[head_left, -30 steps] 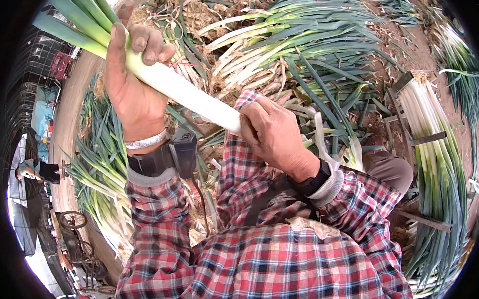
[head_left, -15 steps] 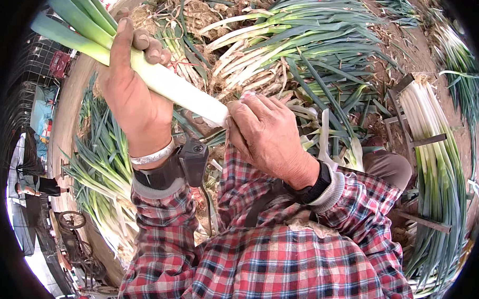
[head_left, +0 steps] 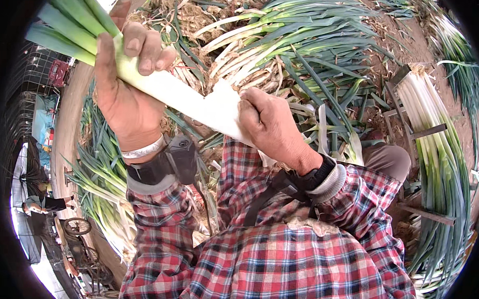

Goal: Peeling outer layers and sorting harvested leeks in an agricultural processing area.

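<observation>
A thick leek [head_left: 173, 97] slants across the space before my chest, green leaves [head_left: 78, 20] at upper left and white shank toward the middle. Around its upper part, where green turns white, the fingers of my left hand [head_left: 128, 87] are closed. My right hand [head_left: 274, 124] is closed in a fist at the white lower end. There a wide white outer layer [head_left: 225, 109] stands away from the shank with a jagged upper edge, pinched in the right fingers. The root end is hidden by this layer and the right hand.
A large heap of leeks [head_left: 307, 36] lies ahead on the ground, with another pile [head_left: 98, 181] at the left. On the right, a metal rack [head_left: 430, 130] holds a bundle of leeks [head_left: 434, 172]. Loose trimmings lie between. A bicycle [head_left: 77, 226] and a person [head_left: 47, 204] show far left.
My right hand has moved slightly right and down, pulling a white layer open from the leek's lower end. The left hand has shifted a little left, its fingers still around the leek.
</observation>
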